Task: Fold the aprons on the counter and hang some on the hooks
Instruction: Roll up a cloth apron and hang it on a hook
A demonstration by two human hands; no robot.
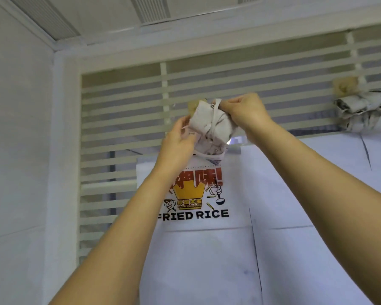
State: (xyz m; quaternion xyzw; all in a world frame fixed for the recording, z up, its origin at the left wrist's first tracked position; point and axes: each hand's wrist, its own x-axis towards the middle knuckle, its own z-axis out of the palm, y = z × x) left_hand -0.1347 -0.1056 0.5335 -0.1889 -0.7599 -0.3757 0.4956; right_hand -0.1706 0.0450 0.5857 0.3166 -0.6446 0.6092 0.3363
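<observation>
White printed cloth, an apron (209, 126) folded into a tight bundle and tied with its own straps, is held up at arm's length against the slatted wall (123, 111). The left hand (178, 137) cups the bundle's lower left side, fingers curled round it. The right hand (244, 111) pinches the strap loop (216, 105) at the top, just beside a tan hook pad (194, 105). The bundle hangs just above the top edge of a white poster (194, 214) reading FRIED RICE. Well apart to the right, a second bundled apron (359, 106) hangs below another tan hook (345, 84). Bare slats lie between the two.
</observation>
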